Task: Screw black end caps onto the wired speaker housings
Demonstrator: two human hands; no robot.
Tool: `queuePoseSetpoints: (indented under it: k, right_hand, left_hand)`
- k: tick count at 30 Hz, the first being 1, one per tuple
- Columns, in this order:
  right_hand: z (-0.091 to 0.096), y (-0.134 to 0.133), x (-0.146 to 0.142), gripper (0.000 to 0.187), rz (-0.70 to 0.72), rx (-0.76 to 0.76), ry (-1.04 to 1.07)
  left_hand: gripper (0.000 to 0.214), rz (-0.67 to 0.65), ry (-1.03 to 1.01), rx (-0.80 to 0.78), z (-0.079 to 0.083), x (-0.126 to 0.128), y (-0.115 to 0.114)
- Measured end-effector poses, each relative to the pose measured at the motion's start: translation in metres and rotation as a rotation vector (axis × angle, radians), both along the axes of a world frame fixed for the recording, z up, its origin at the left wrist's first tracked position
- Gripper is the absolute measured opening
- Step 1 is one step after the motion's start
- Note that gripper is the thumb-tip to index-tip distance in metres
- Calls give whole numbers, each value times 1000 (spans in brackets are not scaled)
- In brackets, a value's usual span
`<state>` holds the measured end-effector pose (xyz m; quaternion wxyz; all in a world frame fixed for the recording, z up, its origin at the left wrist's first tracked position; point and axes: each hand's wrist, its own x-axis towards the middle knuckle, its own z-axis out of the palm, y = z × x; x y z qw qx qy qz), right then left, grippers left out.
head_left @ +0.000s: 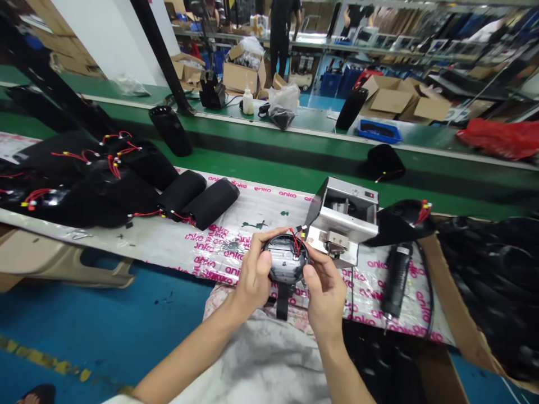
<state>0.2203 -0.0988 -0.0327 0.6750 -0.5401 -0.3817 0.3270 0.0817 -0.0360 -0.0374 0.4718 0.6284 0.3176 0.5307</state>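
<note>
Between both hands is a round black housing (288, 259), its open face turned up towards me. Grey inner parts and red wires with small connectors show inside it. My left hand (256, 272) grips its left rim, thumb on the near side and fingers along the far edge. On the right rim my right hand (325, 283) is closed, thumb and fingers pressed against it. A black strap (282, 303) hangs below the housing. Just beyond my right hand stands a silver metal machine (347, 213) with an open top.
Black fabric-covered cylinders (214, 203) and a pile of wired black parts (101, 185) lie to the left. A black electric screwdriver (398, 280) lies on the right, beside a cardboard box (458, 303) of black parts. Behind runs a green conveyor (252, 154); people stand farther back.
</note>
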Motion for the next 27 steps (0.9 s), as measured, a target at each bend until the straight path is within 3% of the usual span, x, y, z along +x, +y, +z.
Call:
queuePoseSetpoints:
  k: [2,5,7,13,19,24,27]
  right_hand:
    - [2,-3,2,31,-9,-19,-18]
    - [5,-6,4,34,-1,-53,-33]
    - [5,-6,6,36,24,-77,-46]
    - [7,-6,10,35,54,-95,-127]
    - [3,-9,17,37,108,-81,-167]
    - [-3,-9,41,70,318,-51,-280]
    - [-3,-2,51,66,289,-34,-349]
  left_hand:
    - [60,-113,56,9,-1,-13,4]
    - [94,-320,213,43,-1,-40,20]
    - [107,-368,321,78,2,-55,32]
    - [101,-345,396,241,23,-61,49]
    - [92,-396,494,160,45,-57,47]
    - [94,-406,457,135,42,-61,48]
    - [95,-430,427,159,37,-59,50]
